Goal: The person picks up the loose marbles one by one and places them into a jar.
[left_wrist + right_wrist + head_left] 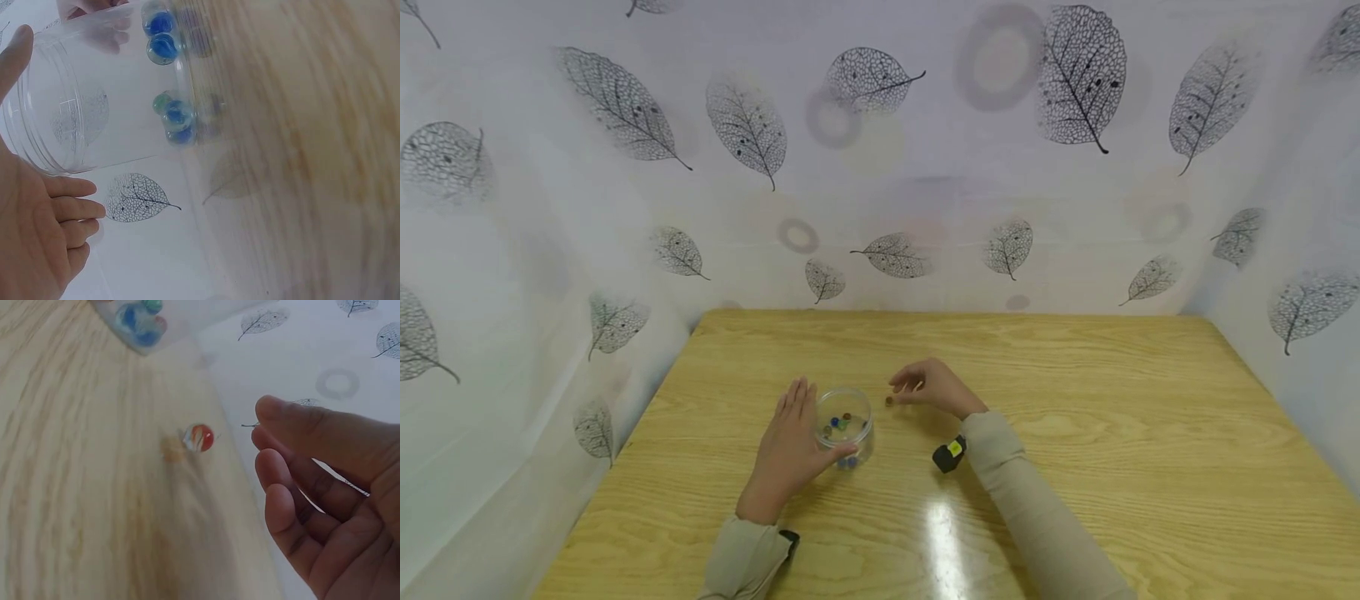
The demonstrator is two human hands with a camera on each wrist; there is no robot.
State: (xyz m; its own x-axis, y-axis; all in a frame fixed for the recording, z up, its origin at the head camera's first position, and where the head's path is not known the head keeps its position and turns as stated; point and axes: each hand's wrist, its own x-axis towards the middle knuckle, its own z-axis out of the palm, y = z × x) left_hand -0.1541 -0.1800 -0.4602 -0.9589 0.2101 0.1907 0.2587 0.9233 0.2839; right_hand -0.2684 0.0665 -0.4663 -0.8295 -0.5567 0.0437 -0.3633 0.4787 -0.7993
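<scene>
A clear round jar (867, 446) stands upright on the table with several glass marbles (164, 49) at its bottom, mostly blue, some green or reddish. Beside the jar is my left hand (790, 446), its fingers straight along the left side and its thumb stretched across the near side. To the right of the jar, a single red, orange and white swirled marble (199, 437) lies on the tabletop. My right hand (936, 389) hovers just beside this marble, thumb and fingers loosely bent with a gap between them. Nothing is in its grasp.
The wooden table (1112, 417) has a light grain and extends on both sides of the hands. Behind it hangs a pale cloth (955, 200) printed with dark leaves. A black camera (950, 454) is worn at the right wrist.
</scene>
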